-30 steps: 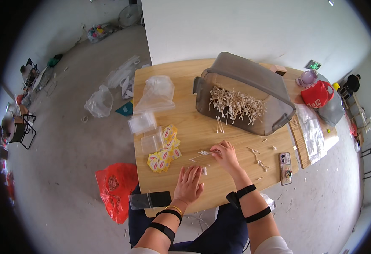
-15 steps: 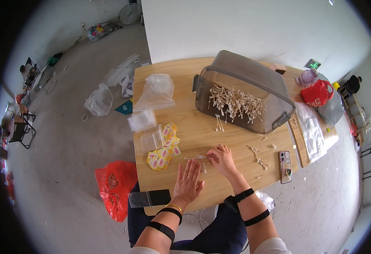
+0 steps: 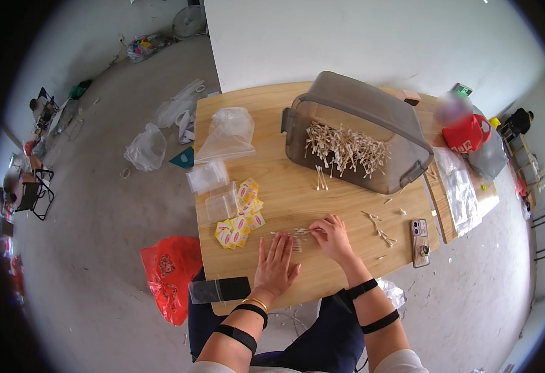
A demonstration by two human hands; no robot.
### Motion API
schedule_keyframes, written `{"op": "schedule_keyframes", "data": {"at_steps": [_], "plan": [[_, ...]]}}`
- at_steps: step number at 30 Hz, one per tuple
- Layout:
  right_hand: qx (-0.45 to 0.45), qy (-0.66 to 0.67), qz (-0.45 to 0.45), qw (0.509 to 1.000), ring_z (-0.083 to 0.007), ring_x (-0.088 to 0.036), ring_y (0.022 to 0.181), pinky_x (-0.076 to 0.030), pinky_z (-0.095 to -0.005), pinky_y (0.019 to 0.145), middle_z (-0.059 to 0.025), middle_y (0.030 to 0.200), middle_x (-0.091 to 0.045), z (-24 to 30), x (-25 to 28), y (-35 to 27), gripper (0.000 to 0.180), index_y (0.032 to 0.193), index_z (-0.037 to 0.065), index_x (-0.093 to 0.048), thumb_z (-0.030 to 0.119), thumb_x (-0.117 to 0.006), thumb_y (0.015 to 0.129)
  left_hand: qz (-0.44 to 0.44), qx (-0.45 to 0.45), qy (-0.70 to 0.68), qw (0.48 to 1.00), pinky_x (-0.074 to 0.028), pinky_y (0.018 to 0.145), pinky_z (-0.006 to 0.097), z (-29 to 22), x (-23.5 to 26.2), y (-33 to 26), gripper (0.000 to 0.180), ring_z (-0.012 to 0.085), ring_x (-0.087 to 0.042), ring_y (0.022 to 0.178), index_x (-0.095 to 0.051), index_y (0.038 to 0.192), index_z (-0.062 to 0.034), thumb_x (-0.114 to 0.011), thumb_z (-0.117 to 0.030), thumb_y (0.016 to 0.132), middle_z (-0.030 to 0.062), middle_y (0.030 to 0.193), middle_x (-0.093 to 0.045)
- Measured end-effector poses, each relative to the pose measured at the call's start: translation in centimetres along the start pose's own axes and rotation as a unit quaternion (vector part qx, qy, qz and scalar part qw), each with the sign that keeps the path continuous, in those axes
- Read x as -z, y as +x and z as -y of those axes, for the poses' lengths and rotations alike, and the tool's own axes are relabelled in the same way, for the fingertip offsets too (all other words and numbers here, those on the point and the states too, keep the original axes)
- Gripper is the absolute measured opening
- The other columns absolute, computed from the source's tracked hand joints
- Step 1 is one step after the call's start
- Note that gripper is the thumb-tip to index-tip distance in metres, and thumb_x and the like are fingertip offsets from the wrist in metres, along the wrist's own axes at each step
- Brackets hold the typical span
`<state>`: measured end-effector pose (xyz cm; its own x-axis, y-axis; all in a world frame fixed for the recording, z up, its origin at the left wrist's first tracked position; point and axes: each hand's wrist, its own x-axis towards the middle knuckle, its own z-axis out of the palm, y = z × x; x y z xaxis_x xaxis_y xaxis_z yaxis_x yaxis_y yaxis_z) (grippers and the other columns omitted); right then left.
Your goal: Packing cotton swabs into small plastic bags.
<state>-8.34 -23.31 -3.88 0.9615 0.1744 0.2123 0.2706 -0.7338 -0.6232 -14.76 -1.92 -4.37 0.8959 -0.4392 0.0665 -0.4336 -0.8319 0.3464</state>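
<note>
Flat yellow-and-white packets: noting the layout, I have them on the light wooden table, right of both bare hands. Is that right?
Wrong side: the head view shows the flat yellow-and-white packets on the light wooden table, to the left of both the bare left hand and the bare right hand.

swabs (image 3: 299,231) probably in right hand (image 3: 332,239)

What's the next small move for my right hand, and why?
Probably turn the swab in line with the row: your right hand seems to pinch it crosswise just beyond the row, while your left hand lies flat beside.
</note>
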Motion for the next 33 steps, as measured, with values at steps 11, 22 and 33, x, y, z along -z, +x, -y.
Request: {"op": "schedule_keyframes", "data": {"at_steps": [11, 22, 33], "plan": [[-0.033, -0.031, -0.043, 0.998, -0.0299, -0.057, 0.099, -0.044, -0.041, 0.088, -0.006, 0.094, -0.063, -3.0, 2.2, -0.1, 0.017, 0.093, 0.014, -0.072, 0.007, -0.075, 0.078, -0.022, 0.002, -0.005, 1.0, -0.01, 0.122, 0.061, 0.2, -0.3, -0.2, 0.075, 0.0328, -0.025, 0.149, -0.033, 0.153, -0.0027, -0.055, -0.043, 0.093, 0.017, 0.157, -0.03], [-0.024, -0.024, 0.016, 0.999, -0.0288, -0.055, 0.101, -0.043, -0.0413, 0.091, -0.0046, 0.097, -0.062, -0.4, -0.9, 3.1, 0.014, 0.093, 0.014, -0.073, 0.01, -0.075, 0.08, -0.035, -0.022, -0.017, 0.999, -0.014, 0.122, 0.06, 0.7, -1.0, -0.6, 0.072, 0.0327, -0.033, 0.145, -0.036, 0.151, -0.0027, -0.057, -0.039, 0.093, 0.0144, 0.154, -0.036], [0.006, 0.011, 0.021, 1.0, -0.0269, -0.056, 0.1, -0.044, -0.0404, 0.087, -0.0015, 0.094, -0.061, 1.1, -1.7, 1.9, 0.016, 0.091, 0.017, -0.073, 0.007, -0.072, 0.08, -0.079, 0.037, -0.049, 0.995, -0.01, 0.12, 0.064, 0.9, -0.4, -0.6, 0.08, 0.0462, -0.013, 0.15, -0.026, 0.155, -0.0026, -0.059, -0.039, 0.092, 0.0238, 0.162, -0.017]]}}
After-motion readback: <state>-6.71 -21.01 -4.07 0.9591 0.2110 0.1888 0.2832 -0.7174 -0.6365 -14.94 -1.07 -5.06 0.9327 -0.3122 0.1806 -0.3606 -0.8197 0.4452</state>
